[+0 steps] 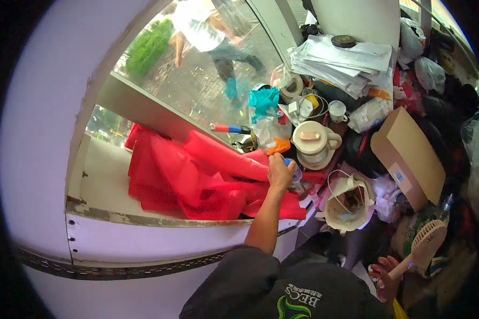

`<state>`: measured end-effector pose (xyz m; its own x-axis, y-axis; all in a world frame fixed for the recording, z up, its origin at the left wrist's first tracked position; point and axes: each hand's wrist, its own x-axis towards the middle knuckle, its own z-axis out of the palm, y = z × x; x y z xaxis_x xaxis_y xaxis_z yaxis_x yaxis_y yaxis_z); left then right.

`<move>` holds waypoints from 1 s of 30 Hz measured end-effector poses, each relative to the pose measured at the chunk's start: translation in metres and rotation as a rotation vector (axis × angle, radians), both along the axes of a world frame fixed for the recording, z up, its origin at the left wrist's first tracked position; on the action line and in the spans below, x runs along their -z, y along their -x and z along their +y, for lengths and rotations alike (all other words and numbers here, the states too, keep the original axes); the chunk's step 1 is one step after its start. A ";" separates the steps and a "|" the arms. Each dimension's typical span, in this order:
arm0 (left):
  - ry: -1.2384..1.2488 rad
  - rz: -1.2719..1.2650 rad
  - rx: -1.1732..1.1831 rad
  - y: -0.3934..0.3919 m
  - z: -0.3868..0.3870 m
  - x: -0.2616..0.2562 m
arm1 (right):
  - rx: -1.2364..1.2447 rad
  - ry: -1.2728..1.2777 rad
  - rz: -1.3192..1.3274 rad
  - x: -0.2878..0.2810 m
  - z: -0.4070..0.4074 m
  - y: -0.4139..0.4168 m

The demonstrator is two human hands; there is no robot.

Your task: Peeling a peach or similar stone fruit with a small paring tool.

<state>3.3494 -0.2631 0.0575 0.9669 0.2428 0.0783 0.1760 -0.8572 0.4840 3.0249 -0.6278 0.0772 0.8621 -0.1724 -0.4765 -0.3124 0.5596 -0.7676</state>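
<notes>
My left hand (280,172) reaches forward over the sill and grips a clear plastic bottle (297,178) with a blue cap, near its top. Its lower part lies against crowded things, and I cannot see how full it is. A crumpled red cloth or sheet (219,187) spreads over the sill on the left, under and beside that forearm. Low on the right, my right hand (384,276) holds a pale handheld fan (423,246) by its handle, the grille tilted upward. Just beyond the bottle stands a cream-lidded electric kettle (312,146).
A lined waste bin (349,201) stands between my hands. An open cardboard box (409,159) leans to its right. A white mug (337,111), a tape roll (291,87), plastic bags (266,115) and stacked papers (343,60) crowd the far side. Outside the window, a person (201,28) walks by.
</notes>
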 end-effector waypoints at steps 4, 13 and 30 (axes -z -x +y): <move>0.013 0.038 -0.156 -0.018 0.015 0.024 | -0.011 0.003 0.069 0.012 -0.002 0.002; -0.187 0.179 -0.182 -0.096 0.080 0.049 | -0.042 -0.060 0.013 0.030 -0.004 0.009; -0.020 0.161 -0.652 -0.093 0.122 0.065 | -0.062 0.039 0.099 0.023 0.011 0.001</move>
<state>3.4425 -0.1411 -0.0079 0.6228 0.7812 -0.0441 0.7297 -0.5595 0.3930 3.0243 -0.6172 0.0543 0.8208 -0.1402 -0.5537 -0.4206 0.5075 -0.7520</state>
